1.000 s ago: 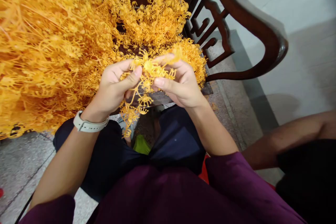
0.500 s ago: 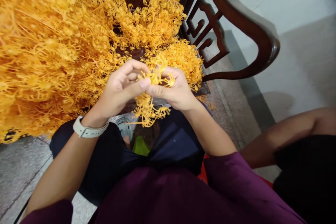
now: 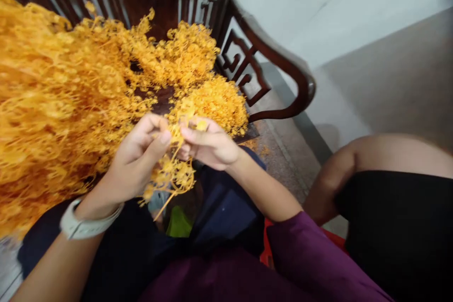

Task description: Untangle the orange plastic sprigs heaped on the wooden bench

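Observation:
Over my lap, my left hand [image 3: 136, 158] pinches a sprig of yellow-orange plastic flowers [image 3: 177, 174] between thumb and fingers. My right hand [image 3: 210, 144] grips the same sprig from the other side, thumb toward the left hand. The sprig's lower blossoms and a thin stem hang below both hands, tilted down to the left. Just beyond my fingers lies a dense rounded bunch of the same flowers [image 3: 221, 106]. A large heap of flower sprays [image 3: 63, 118] fills the left, close beside my left hand. Motion blurs the fingertips somewhat.
The flowers rest on a dark carved wooden bench, whose curved armrest [image 3: 300, 78] stands to the right. Loose orange bits [image 3: 260, 146] lie on the floor. Another person's bent leg [image 3: 371, 155] is at the right. Something bright green [image 3: 180, 222] shows between my knees.
The view has shifted, so the bench and hands appear lower and further left. My hands have moved slightly apart, and the sprig now hangs more to the left.

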Motion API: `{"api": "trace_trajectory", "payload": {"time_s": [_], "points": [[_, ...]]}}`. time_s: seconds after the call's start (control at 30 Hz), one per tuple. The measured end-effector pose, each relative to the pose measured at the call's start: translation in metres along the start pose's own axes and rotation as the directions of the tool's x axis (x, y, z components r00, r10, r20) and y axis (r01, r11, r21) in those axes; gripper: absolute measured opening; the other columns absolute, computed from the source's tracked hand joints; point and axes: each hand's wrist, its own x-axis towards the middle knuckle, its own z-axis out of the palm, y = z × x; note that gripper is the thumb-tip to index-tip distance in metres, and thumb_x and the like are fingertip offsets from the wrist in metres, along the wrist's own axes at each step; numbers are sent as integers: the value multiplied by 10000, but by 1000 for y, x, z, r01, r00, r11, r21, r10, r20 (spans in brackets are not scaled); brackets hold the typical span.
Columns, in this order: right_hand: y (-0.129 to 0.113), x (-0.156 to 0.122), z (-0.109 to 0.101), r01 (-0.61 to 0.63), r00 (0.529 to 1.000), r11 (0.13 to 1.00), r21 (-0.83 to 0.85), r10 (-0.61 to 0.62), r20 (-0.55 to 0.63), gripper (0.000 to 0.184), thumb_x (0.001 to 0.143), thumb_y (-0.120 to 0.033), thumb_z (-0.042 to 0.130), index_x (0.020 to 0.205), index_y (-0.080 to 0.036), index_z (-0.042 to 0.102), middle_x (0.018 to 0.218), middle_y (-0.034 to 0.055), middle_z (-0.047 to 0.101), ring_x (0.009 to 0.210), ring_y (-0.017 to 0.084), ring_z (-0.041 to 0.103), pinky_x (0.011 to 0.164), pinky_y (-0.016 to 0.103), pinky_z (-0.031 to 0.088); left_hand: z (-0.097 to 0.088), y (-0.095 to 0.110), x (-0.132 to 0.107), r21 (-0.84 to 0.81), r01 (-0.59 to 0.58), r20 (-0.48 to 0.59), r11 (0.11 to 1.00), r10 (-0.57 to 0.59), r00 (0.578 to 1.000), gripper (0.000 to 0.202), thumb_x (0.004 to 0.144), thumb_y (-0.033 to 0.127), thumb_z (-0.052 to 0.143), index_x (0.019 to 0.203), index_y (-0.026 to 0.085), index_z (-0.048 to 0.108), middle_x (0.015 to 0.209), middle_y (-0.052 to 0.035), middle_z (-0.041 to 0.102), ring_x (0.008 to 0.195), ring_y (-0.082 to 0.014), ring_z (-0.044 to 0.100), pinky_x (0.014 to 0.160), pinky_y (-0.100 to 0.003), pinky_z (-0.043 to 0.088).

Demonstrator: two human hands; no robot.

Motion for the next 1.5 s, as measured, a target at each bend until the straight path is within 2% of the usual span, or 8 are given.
{"api": "trace_trajectory", "payload": {"time_s": [0.27,0.4,0.57,0.67,0.9,1.17,1.37,1.5], "points": [[3,-10,-9,66,994,997,-36,-69,-89,465,675,-233,1034,740,-173,578,719,-58,584,640,71,539,631,221,435,2,3,4,24,9,145,1000,-12,989,466,976,452,786,1361,280,590,614,81,504,471,-93,359,431,-220,252],[0,-14,-13,51,988,998,-25,-54,-148,383,744,-294,994,785,-172,633,734,-52,614,655,79,548,651,223,443,4,5,9,129,14,92,992,-26,995,527,790,432,958,1175,219,668,756,44,614,499,-73,389,437,-223,303],[-2,-13,-17,34,988,997,-75,-45,-149,311,835,-368,933,833,-174,689,720,-42,617,629,78,528,624,213,429,0,1,8,419,-84,89,904,51,995,760,746,474,982,1373,235,623,1180,-60,726,844,-190,664,627,-270,506],[0,-9,-18,31,983,994,-109,-50,-174,335,843,-439,922,859,-179,712,755,-33,645,624,75,523,599,209,423,-1,-2,9,476,-105,90,873,70,994,596,855,461,905,1337,228,643,1223,-75,730,1045,-247,693,785,-307,550],[1,-5,-23,117,947,937,-329,-205,-247,387,851,-524,898,931,-218,675,783,-40,669,648,88,565,609,226,452,-3,2,11,441,-156,166,884,90,982,140,1075,293,635,987,208,702,882,4,683,783,-145,600,727,-273,468],[-1,-8,-27,227,872,744,-628,-443,-210,419,860,-573,880,860,-194,702,828,-2,686,748,122,574,710,284,467,0,2,9,639,-147,93,755,113,989,413,965,383,758,723,198,479,684,48,441,647,-127,434,632,-303,324],[4,-8,-29,284,791,539,-793,-599,-124,334,941,-528,819,844,-218,742,879,24,690,863,171,613,808,342,470,1,0,9,587,-114,158,802,25,987,203,1038,307,611,866,198,608,710,42,544,617,-128,452,634,-297,341],[-11,-5,-42,308,708,388,-869,-704,-63,372,966,-561,778,805,-231,712,870,34,668,839,181,613,785,353,477,2,-2,11,528,-105,242,843,-31,970,415,1077,359,565,705,200,474,650,39,444,610,-127,421,617,-299,319]]}}
